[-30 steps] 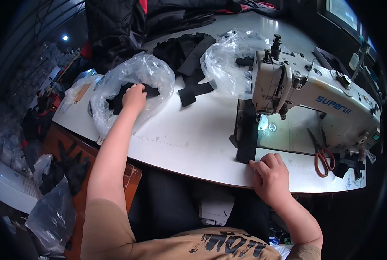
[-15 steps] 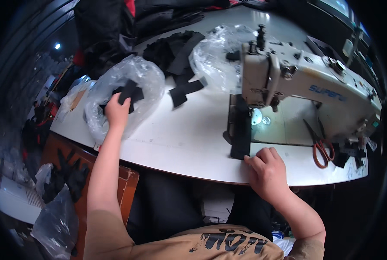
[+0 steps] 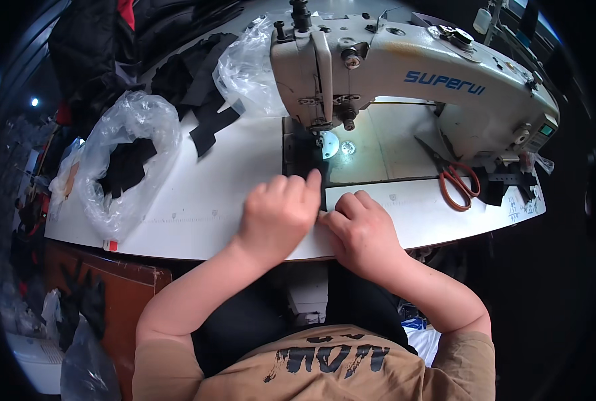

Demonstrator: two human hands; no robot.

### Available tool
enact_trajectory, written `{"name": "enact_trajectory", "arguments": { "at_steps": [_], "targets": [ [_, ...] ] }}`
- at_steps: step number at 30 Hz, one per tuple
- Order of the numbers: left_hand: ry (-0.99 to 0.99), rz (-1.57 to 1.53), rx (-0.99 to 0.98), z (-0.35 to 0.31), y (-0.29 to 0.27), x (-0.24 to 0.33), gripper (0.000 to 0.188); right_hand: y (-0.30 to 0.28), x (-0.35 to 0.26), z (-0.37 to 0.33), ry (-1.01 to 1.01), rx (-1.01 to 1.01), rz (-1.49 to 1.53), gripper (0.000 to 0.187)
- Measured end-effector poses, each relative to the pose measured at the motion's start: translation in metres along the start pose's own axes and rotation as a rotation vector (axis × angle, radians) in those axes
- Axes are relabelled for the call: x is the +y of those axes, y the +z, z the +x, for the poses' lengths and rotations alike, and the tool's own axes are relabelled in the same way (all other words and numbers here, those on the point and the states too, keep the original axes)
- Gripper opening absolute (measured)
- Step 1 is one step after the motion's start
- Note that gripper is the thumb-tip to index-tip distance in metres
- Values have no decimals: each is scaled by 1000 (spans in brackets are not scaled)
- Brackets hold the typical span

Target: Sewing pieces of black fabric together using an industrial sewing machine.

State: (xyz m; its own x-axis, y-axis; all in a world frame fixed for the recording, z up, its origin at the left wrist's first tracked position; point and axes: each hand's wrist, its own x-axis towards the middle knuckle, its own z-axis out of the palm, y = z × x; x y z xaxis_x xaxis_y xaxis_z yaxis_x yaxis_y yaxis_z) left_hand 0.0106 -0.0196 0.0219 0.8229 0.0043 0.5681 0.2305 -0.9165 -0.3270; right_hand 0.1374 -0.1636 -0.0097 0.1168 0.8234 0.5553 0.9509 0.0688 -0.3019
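A black fabric strip (image 3: 303,155) lies under the needle area of the white sewing machine (image 3: 405,67), its near end partly covered by my hands. My left hand (image 3: 276,215) rests on the strip with curled fingers, the index finger reaching toward the needle; what lies under its fingertips is hidden. Close by on the right, my right hand (image 3: 363,235) pinches the near end of the black fabric at the table's front. A lit needle plate (image 3: 328,144) shows just beyond the hands.
On the left of the white table (image 3: 238,160) sits a clear plastic bag (image 3: 97,200) with black fabric pieces inside. More black pieces (image 3: 211,123) and a second clear bag (image 3: 248,73) lie behind. Orange-handled scissors (image 3: 455,184) rest to the right.
My left hand has come from the clear bag with a black piece to the strip beside my right hand. My view has shifted toward the machine.
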Motion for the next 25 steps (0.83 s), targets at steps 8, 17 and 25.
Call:
{"name": "enact_trajectory", "arguments": {
  "at_steps": [8,17,25],
  "targets": [
    [-162,-413,-532,10,-14,6,39,1,2,-3,15,-78,-1,15],
    [-265,-720,-810,13,1,-23,46,-1,2,-1,3,-58,14,13],
    [-81,-612,-443,-15,32,-28,51,-1,1,1,-9,-43,4,9]
  ]
}}
